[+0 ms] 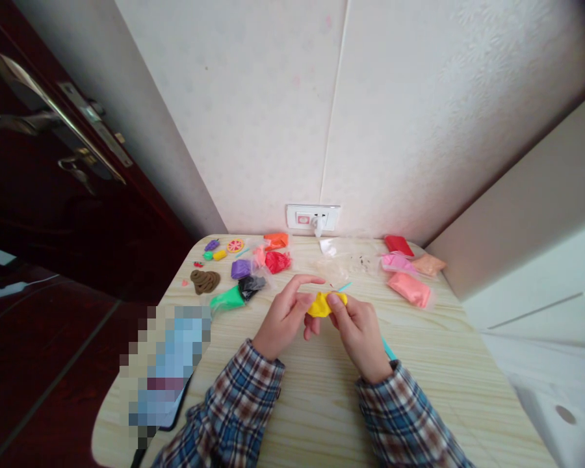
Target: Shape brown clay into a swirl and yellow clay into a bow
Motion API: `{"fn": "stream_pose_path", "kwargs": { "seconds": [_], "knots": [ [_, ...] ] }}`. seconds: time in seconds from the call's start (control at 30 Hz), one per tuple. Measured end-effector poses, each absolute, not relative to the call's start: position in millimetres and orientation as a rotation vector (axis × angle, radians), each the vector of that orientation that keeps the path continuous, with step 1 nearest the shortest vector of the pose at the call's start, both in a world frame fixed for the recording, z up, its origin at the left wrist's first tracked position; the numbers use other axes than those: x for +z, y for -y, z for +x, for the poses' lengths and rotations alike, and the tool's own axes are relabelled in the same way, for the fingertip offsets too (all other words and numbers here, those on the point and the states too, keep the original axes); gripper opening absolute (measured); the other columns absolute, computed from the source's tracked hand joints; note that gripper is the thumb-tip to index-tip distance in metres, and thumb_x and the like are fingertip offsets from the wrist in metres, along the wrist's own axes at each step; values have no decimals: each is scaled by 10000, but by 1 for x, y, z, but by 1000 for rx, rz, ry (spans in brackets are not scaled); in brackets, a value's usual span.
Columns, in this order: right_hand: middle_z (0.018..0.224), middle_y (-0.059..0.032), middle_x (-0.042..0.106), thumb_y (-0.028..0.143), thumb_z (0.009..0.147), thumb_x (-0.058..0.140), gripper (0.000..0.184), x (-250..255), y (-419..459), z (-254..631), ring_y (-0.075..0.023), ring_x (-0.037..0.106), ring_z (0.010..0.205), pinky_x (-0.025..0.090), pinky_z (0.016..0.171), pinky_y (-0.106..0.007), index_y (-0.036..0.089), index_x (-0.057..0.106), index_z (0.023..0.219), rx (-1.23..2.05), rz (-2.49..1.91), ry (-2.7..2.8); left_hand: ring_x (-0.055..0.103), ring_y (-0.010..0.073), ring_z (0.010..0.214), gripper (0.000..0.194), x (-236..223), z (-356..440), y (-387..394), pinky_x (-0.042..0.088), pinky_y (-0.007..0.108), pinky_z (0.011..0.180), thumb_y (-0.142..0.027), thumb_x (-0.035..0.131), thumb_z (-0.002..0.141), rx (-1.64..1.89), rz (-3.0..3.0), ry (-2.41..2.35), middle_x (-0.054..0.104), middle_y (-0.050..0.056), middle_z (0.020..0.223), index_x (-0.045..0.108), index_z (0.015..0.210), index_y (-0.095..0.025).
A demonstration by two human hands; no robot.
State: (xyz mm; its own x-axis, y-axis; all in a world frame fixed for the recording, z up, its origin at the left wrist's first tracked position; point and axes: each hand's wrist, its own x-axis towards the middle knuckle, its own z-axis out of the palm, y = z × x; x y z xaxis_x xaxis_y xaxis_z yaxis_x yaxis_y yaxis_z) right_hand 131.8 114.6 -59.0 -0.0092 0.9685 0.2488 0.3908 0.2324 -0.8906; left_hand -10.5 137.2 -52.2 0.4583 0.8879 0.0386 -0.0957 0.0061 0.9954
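Note:
A lump of soft yellow modelling clay (321, 304) is pinched between my two hands above the middle of the table. My left hand (285, 316) grips its left end with the thumb on top, its index finger stretched out over the far side. At the right end, my right hand (361, 330) presses the clay with its thumb, the other fingers curled beneath. Just beyond the clay lies a thin blue stick (344, 286). Another turquoise tool (389, 350) shows partly from behind my right wrist.
Bags of green clay (228, 298), purple clay (240, 268) and red clay (277, 262) lie on the left. A coiled brown clay piece (205, 282) sits beside them. Pink clay packs (410, 289) lie on the right. A blurred-out phone (173, 364) rests at the near left; a wall socket (312, 217) is behind.

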Motion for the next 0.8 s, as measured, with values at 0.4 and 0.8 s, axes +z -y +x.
{"fn": "stream_pose_path", "kwargs": {
  "seconds": [0.4, 0.8],
  "knots": [
    [489, 35, 366, 678, 888, 180, 607, -65, -117, 134, -113, 345, 472, 276, 487, -276, 216, 416, 574, 1254, -1152, 1358, 584, 118, 742, 323, -55, -10, -146, 465, 211, 619, -333, 672, 765, 1006, 1283, -833, 633, 52, 958, 592, 1023, -156],
    [502, 19, 497, 474, 948, 296, 448, -73, -119, 132, -130, 466, 472, 345, 492, -262, 207, 522, 669, 911, -1325, 1687, 612, 196, 1034, 314, -54, -10, -139, 473, 314, 911, -382, 455, 912, 1041, 1408, -872, 643, 97, 1144, 581, 1093, -158]
  ]
}}
